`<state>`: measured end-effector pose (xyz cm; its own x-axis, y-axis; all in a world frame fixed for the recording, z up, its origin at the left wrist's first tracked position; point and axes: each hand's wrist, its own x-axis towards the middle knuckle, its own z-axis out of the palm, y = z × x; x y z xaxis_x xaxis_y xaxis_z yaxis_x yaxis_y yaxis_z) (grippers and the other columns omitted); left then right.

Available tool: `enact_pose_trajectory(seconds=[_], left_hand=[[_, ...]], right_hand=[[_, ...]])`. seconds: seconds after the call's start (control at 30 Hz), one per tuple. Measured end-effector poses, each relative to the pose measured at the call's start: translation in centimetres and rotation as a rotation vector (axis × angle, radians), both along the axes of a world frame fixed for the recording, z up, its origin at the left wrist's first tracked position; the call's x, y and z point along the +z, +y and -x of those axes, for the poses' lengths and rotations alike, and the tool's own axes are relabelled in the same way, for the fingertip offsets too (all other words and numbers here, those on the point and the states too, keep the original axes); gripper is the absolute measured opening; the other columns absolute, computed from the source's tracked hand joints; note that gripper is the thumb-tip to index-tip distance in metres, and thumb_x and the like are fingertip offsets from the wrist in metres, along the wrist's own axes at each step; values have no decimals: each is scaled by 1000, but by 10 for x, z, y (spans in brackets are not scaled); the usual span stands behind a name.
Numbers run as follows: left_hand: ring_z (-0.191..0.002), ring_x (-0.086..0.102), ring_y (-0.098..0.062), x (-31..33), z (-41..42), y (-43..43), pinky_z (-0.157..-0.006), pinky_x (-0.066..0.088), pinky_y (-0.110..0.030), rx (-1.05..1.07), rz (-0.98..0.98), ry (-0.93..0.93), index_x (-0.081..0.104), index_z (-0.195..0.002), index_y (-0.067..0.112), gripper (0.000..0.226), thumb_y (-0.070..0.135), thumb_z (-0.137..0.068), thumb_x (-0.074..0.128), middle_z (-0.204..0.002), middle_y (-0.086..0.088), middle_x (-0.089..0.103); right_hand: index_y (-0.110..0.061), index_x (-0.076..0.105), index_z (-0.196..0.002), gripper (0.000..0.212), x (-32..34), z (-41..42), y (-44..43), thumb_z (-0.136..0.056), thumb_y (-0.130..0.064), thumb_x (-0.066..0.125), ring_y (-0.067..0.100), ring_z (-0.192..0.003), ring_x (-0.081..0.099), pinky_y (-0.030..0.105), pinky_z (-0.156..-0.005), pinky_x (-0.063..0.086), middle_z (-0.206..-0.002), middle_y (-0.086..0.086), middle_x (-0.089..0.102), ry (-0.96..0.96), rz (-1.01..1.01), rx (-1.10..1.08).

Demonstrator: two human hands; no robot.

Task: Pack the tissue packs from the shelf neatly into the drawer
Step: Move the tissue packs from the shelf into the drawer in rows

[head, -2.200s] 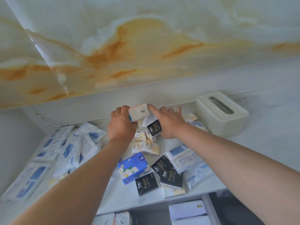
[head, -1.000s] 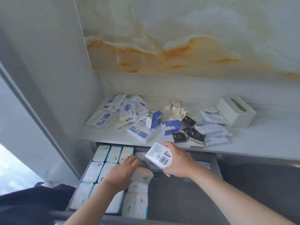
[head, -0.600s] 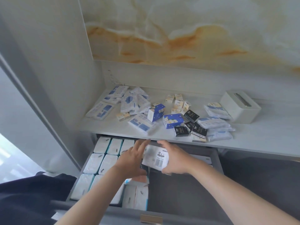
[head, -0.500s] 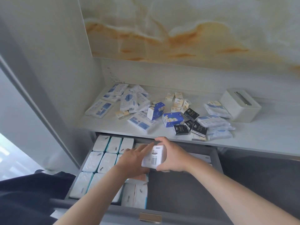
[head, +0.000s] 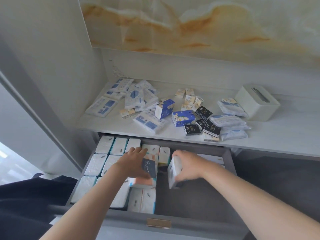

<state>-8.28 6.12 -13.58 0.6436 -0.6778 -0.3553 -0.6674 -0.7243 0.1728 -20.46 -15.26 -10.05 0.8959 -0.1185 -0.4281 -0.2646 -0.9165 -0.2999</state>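
Observation:
The grey drawer [head: 230, 163] stands open below the white shelf [head: 285, 135]. Rows of white tissue packs [head: 103, 144] fill its left half. My left hand [head: 133, 161] lies with straight fingers on an orange-and-white pack [head: 143, 181] with a dark label, which sits on the packed rows. My right hand [head: 188, 167] grips a white tissue pack [head: 173, 172] held on edge, low in the drawer just right of the rows. Loose packs, among them a blue flowered one [head: 183, 118] and black ones [head: 192, 129], lie scattered on the shelf.
A white tissue box holder [head: 258, 103] stands at the shelf's back right. White-and-blue flat packs [head: 102, 106] lie at its left. The drawer's right half shows bare grey floor [head: 199, 201]. A brass handle [head: 158, 223] sits on the drawer front. Dark cloth [head: 26, 205] is at lower left.
My hands came down from the shelf into the drawer. Over the last half second my right hand carried the white pack rightwards and lower, while my left hand settled on the orange-and-white pack.

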Motion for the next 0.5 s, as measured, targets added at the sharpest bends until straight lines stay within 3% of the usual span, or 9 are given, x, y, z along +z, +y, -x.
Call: enact_pose_trajectory(seconds=[0.13,0.27,0.33,0.5], left_hand=[[-128,40,-22,0,-1,-5,-103,44,-38,7,-37,-56,26,-150,23,109,72,-64,72,-143,-1,42],[-118,44,-18,-1,-5,-2,-94,48,-34,45,28,-36,37,-143,28,103,73,-58,76,-131,4,48],[-115,43,-15,-1,-7,-1,-92,48,-33,72,72,1,39,-140,30,101,71,-56,78,-127,6,48],[-119,36,-17,-4,-12,-1,-97,46,-39,91,110,148,36,-140,37,96,61,-59,82,-126,4,41]], right_hand=[[-21,38,-137,97,-46,-3,20,-58,-49,86,26,-117,53,33,-91,47,-129,4,44,17,-83,-113],[-23,22,-154,112,-80,-3,33,-64,-29,89,27,-130,45,33,-104,44,-149,2,20,14,-207,-106],[-28,19,-155,108,-91,-1,35,-69,-18,83,29,-124,50,35,-99,50,-151,-3,13,21,-198,-48],[-29,23,-150,95,-93,-7,34,-75,-21,81,31,-107,59,37,-82,53,-140,3,29,-53,-62,-70]])
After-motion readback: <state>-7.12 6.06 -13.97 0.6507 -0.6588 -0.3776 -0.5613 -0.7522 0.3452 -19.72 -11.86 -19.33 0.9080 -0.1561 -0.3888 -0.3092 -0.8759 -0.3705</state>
